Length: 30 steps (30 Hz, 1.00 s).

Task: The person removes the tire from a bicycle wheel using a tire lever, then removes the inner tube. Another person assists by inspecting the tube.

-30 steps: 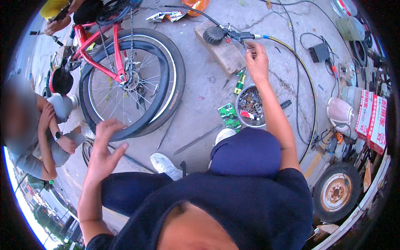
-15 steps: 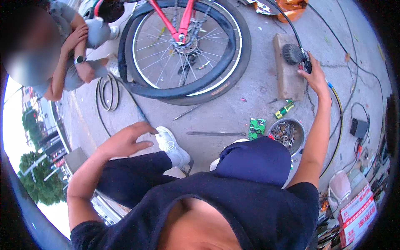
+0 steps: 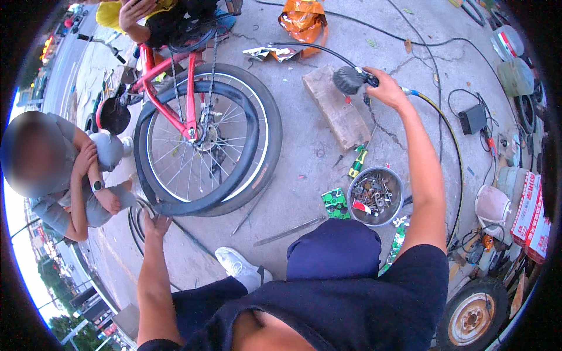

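My right hand [image 3: 386,88] is closed round a tire inflator [image 3: 349,81] with a round, ribbed black gauge housing, held above a block. A black hose runs from its far end, and another with a yellow stripe trails behind my wrist. At the left, my left hand [image 3: 156,224] is at the lower edge of a black inner tube [image 3: 202,205], its fingers around that edge and partly hidden. The tube hangs loosely over the bicycle wheel [image 3: 270,128], which is mounted in a red frame [image 3: 157,88].
A worn block [image 3: 339,111], a green-handled screwdriver [image 3: 358,161], a bowl of small metal parts [image 3: 400,205] and a green patch sheet [image 3: 335,203] lie ahead. One person [image 3: 76,169] crouches at left; another [image 3: 137,17] is beyond the bicycle. Hoses cross the ground.
My view has swung to the right, and the bicycle now shows further left. My left hand has moved from open air to the inner tube. My right hand still holds the inflator.
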Available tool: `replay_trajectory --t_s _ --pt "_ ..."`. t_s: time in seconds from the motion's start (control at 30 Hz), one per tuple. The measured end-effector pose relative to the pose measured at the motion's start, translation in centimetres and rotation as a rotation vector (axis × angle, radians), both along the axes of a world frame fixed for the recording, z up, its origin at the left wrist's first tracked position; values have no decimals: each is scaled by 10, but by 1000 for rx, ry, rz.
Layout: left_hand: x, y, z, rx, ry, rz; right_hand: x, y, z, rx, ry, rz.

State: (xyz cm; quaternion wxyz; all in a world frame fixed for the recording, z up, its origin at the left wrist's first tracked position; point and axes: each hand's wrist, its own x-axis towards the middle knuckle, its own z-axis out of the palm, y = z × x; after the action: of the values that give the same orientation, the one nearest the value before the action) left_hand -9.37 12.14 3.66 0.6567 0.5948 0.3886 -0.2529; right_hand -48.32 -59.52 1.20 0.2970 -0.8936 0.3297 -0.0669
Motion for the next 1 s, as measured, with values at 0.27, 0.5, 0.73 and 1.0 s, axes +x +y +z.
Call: replay_trajectory --t_s 0.27,0.5,0.73,1.0 --pt "30 0 -16 -184 -49 -79 -81 -72 -24 -195 219 -117" --pt "33 -17 22 -65 44 -185 -87 -55 -60 -225 507 -131" --pt "24 -22 51 110 52 -392 -28 -23 -30 -515 220 -102" --pt "-1 -18 80 93 59 -502 122 217 47 116 -121 723"
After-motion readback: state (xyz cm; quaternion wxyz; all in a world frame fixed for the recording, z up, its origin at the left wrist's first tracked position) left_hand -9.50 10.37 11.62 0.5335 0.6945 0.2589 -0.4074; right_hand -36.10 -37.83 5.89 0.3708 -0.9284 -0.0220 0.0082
